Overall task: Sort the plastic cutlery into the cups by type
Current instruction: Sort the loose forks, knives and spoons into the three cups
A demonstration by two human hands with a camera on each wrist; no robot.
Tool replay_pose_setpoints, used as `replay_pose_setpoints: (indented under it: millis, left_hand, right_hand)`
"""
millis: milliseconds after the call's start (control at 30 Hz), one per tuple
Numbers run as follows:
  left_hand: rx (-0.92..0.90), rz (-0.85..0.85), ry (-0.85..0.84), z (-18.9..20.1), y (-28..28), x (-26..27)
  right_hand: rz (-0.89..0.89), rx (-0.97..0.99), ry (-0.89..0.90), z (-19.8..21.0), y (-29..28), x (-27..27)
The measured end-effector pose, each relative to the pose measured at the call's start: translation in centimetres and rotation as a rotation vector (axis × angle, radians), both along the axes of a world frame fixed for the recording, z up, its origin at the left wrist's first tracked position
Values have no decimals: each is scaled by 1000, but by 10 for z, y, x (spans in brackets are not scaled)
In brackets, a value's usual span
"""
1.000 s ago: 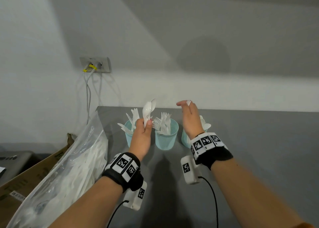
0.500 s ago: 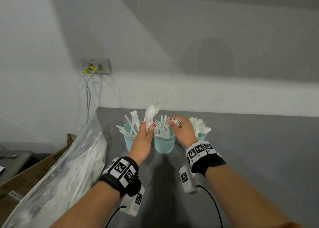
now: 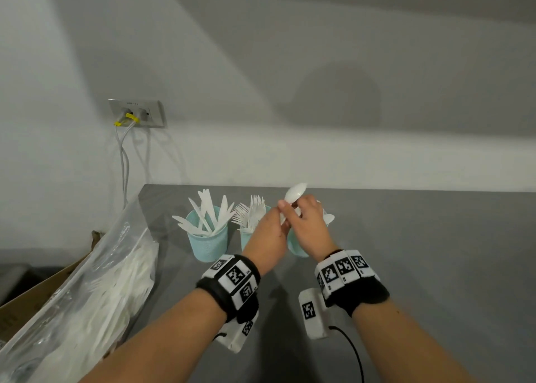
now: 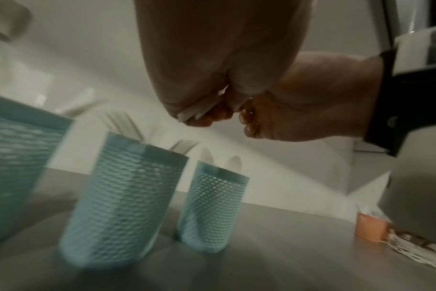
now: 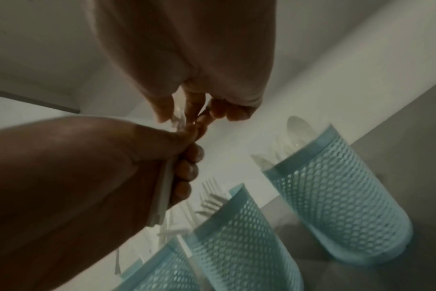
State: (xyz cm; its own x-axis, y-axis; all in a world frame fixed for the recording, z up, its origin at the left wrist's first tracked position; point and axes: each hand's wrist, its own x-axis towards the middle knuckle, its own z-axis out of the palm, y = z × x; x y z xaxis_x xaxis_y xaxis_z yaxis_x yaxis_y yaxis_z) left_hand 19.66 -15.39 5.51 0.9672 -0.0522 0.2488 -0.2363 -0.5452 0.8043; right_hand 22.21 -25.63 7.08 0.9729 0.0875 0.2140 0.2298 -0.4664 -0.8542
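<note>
Three cups (image 3: 207,245) are standing in a tight row at frame centre, cutlery sticking up from them and blocking approach from above. A plastic bag (image 3: 87,290) is crowding the lower left. The grey table (image 3: 435,252) is lying open at right.

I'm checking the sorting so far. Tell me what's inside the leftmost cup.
The leftmost cup holds white plastic knives, blades up and fanned past the rim. Their handles and the cup's bottom are hidden by its wall.
</note>
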Motion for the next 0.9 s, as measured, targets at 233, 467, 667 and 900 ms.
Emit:
replay_pose_setpoints:
  millis: [233,467,667,900]
  left_hand:
    - [834,-28,39,-1,-28,19]
    - [954,8,-43,-23,-33,28]
    - [812,81,-55,-28,-37,33]
    - [826,104,-65,-26,-35,30]
  right_hand:
    - [-114,39,86,19,-46,25]
    - [-297,70,61,9,-68,35]
    - [-171,-113,204,-5,-66,28]
    - [-248,-98,103,-23,-68,21]
